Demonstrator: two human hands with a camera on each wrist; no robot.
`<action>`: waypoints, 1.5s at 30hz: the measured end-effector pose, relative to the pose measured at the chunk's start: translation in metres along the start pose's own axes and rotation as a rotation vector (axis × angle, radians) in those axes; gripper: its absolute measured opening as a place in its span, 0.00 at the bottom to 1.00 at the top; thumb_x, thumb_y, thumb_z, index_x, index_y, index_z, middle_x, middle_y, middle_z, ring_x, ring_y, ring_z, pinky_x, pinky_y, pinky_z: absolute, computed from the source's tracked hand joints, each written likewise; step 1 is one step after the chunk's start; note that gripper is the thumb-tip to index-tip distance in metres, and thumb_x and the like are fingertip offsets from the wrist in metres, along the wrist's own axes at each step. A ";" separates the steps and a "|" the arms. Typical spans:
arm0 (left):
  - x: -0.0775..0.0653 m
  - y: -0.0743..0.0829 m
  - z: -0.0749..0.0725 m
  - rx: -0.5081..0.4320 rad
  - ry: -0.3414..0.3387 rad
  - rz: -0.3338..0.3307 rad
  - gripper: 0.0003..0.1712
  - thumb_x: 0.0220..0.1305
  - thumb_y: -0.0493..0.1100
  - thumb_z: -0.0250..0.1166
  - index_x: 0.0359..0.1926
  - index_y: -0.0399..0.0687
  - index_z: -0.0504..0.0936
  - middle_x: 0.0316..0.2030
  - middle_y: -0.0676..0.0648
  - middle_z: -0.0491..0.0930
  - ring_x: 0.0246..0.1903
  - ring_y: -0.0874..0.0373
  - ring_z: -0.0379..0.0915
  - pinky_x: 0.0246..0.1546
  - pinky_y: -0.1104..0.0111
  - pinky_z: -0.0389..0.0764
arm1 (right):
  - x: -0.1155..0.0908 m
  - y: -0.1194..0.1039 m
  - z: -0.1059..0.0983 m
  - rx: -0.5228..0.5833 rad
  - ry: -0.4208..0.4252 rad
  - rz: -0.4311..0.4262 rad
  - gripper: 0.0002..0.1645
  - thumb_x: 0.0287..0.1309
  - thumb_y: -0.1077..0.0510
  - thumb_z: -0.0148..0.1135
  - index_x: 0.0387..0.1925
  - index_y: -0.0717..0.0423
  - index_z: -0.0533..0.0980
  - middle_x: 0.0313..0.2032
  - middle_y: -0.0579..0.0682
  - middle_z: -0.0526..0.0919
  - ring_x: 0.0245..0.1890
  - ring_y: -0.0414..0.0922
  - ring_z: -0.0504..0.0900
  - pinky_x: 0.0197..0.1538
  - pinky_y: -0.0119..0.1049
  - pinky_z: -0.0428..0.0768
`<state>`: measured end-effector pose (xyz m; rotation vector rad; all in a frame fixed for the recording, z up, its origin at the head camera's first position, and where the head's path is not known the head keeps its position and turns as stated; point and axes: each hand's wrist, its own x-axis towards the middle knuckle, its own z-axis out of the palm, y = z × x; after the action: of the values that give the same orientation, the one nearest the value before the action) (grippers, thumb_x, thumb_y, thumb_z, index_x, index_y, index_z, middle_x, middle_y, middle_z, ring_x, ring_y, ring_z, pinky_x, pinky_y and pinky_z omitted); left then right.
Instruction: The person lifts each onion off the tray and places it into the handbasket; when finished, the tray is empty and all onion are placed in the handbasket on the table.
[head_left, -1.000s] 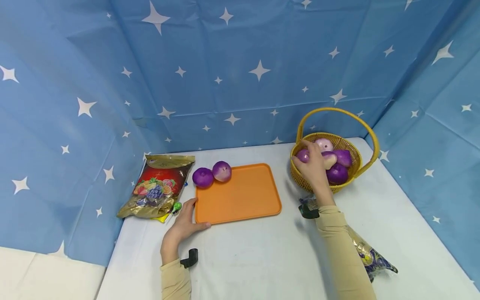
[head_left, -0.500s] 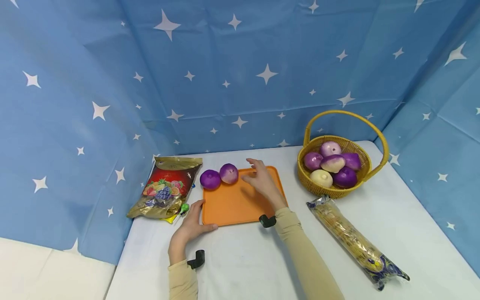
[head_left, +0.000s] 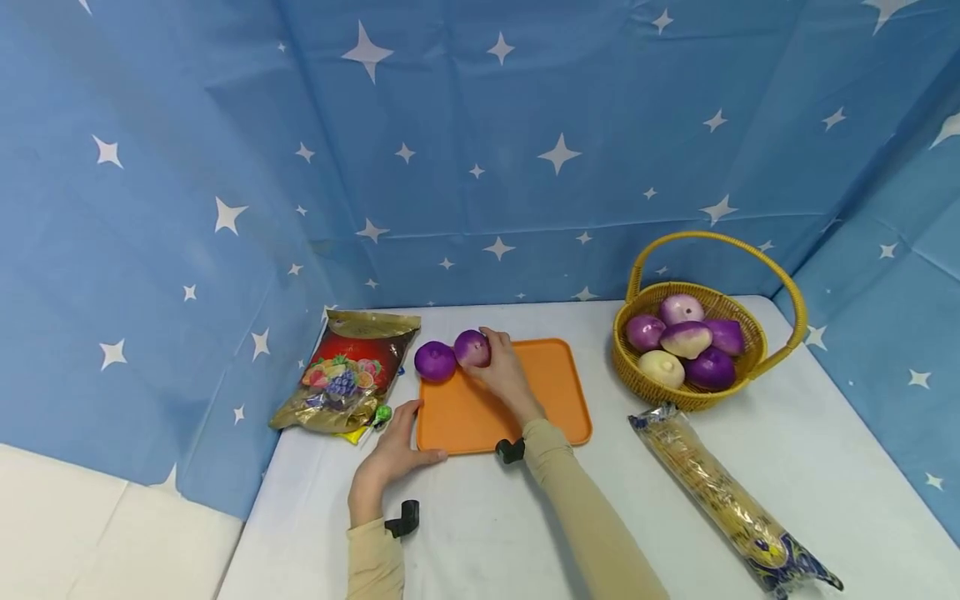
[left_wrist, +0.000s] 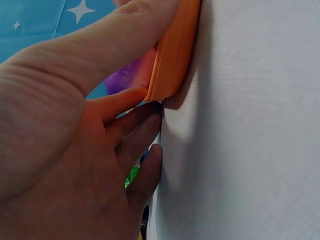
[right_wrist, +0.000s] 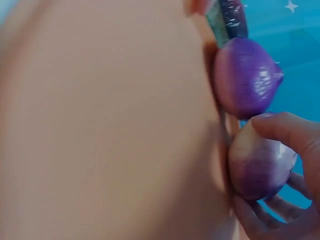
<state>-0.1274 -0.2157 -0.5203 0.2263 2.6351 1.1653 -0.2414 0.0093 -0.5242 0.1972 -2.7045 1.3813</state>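
Note:
In the head view the orange tray [head_left: 557, 387] lies on the white table. My left hand [head_left: 392, 457] holds its front left corner, thumb at the front edge and fingers at the left side. My right hand [head_left: 501, 368] reaches over the tray and grips a purple-and-white onion [head_left: 470, 347] at the back left. A darker purple onion [head_left: 435, 362] sits right beside it at the corner. The right wrist view shows the thumb on one side of the pale onion [right_wrist: 260, 162] and fingers on the other. Up close, the left fingertips meet the tray rim [left_wrist: 167, 65].
A yellow wicker basket [head_left: 636, 385] with several purple and white onions stands at the back right. In front of it lies a long clear packet [head_left: 727, 492]. A red-and-gold fruit bag [head_left: 348, 371] and a green lollipop [head_left: 382, 414] are left of the tray.
My right hand has moved left from the basket to the pale onion on the tray and now grips it. A white onion now shows in the basket. The left hand stays at the tray.

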 end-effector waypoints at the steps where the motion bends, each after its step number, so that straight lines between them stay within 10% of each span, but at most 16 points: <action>1: 0.000 0.001 0.000 0.003 0.001 0.000 0.59 0.44 0.55 0.76 0.71 0.46 0.53 0.70 0.43 0.53 0.68 0.45 0.49 0.65 0.49 0.57 | 0.001 -0.001 0.000 -0.005 0.000 0.001 0.48 0.45 0.51 0.74 0.67 0.51 0.61 0.57 0.56 0.66 0.54 0.53 0.73 0.58 0.47 0.73; 10: 0.002 0.004 0.002 -0.004 -0.001 -0.033 0.59 0.44 0.56 0.76 0.71 0.47 0.53 0.70 0.44 0.52 0.69 0.44 0.46 0.66 0.48 0.55 | -0.004 -0.001 -0.029 0.063 0.011 0.010 0.47 0.44 0.52 0.75 0.65 0.53 0.62 0.54 0.56 0.64 0.52 0.55 0.72 0.56 0.50 0.75; 29: 0.002 0.001 -0.004 0.012 -0.015 -0.038 0.60 0.45 0.58 0.75 0.72 0.49 0.51 0.71 0.46 0.50 0.70 0.47 0.45 0.67 0.49 0.53 | -0.050 0.052 -0.218 -0.029 0.403 0.065 0.48 0.45 0.44 0.73 0.67 0.47 0.62 0.58 0.58 0.64 0.55 0.54 0.68 0.56 0.52 0.71; 45: 0.000 0.002 -0.002 0.011 -0.040 -0.037 0.60 0.45 0.57 0.75 0.72 0.48 0.50 0.71 0.44 0.49 0.70 0.46 0.44 0.67 0.49 0.53 | -0.083 0.076 -0.253 -0.056 0.493 0.096 0.42 0.49 0.55 0.71 0.66 0.47 0.65 0.61 0.55 0.64 0.60 0.55 0.66 0.63 0.52 0.64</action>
<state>-0.1281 -0.2161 -0.5179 0.2001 2.6007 1.1232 -0.1645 0.2641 -0.4490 -0.2492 -2.3565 1.1809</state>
